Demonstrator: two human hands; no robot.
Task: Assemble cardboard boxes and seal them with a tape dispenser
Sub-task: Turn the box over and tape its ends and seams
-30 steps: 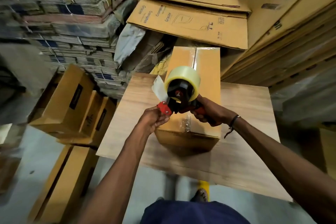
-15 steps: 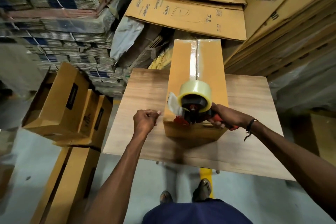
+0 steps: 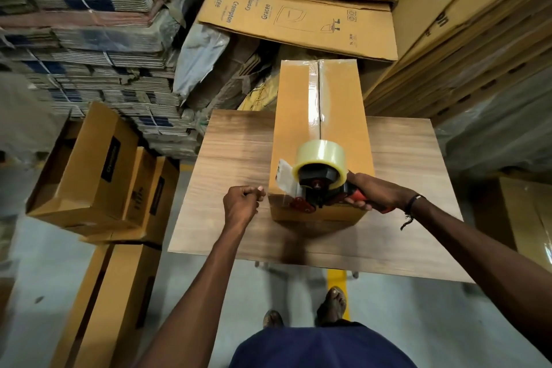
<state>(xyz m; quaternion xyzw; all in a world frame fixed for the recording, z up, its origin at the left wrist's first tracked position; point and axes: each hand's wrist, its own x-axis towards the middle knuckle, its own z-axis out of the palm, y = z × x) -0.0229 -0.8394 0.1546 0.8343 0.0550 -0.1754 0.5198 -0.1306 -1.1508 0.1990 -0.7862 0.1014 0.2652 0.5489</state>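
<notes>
Cardboard box (image 3: 343, 116) | right fingers (image 3: 358, 205) clamp tape dispenser (image 3: 321, 179) | left hand (image 3: 240, 205) fisted beside

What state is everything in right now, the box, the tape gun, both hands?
Box: closed, top seam taped, standing on the table.
Tape dispenser: at the box's near edge.
Right hand: gripping the dispenser's handle.
Left hand: loosely closed, empty, beside the box.

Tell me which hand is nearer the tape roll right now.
Right. The right hand grips the dispenser's handle just beside the tape roll; the left hand is off the box's left side.
</notes>
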